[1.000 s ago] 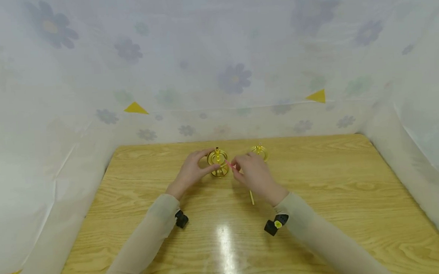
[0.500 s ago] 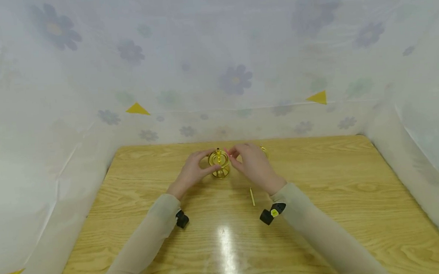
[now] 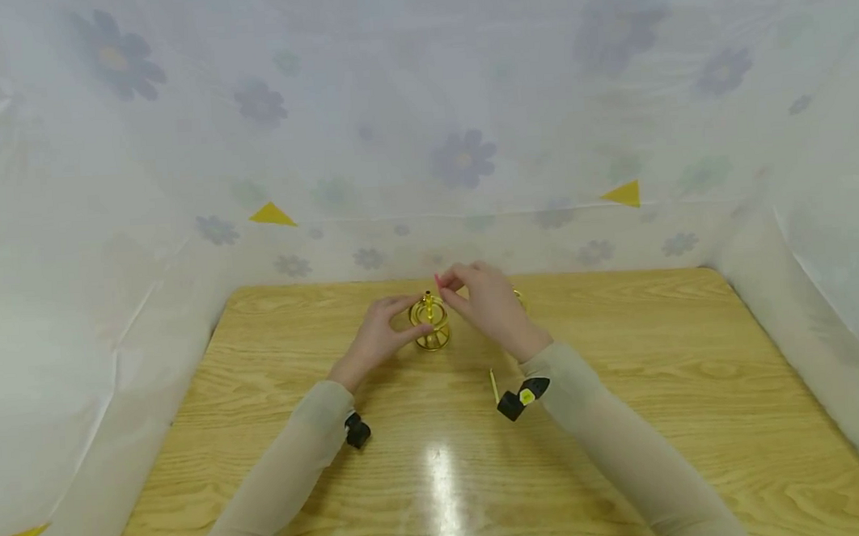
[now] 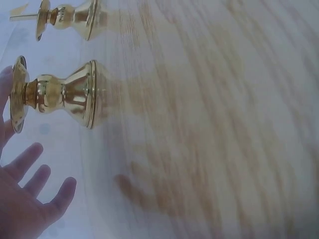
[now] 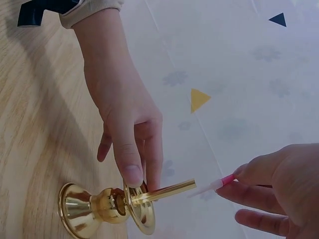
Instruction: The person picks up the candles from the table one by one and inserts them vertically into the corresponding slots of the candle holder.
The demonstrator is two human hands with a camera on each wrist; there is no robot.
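Observation:
A brass candle holder [image 3: 430,326] stands near the far edge of the wooden table [image 3: 625,387]. My left hand [image 3: 409,321] pinches its drip tray between thumb and fingers, plainly seen in the right wrist view, where the left hand [image 5: 130,149] grips the holder [image 5: 102,208] below its spike [image 5: 164,191]. My right hand [image 3: 450,283] pinches a thin pink candle [image 3: 437,282], whose white end [image 5: 205,188] hangs just off the spike tip. A second brass holder [image 3: 519,296] stands behind my right hand. In the left wrist view both holders [image 4: 60,94] [image 4: 67,17] show, with left fingers [image 4: 35,186] beside the nearer one.
A thin yellow candle [image 3: 493,384] lies on the table by my right wrist. White flower-printed sheeting [image 3: 460,153] walls the table at the back and both sides. Black wrist cameras [image 3: 515,401] sit on both forearms.
My right hand has risen and moved away from me and left, carrying the pink candle up over the left holder's spike. The left hand stays on the holder.

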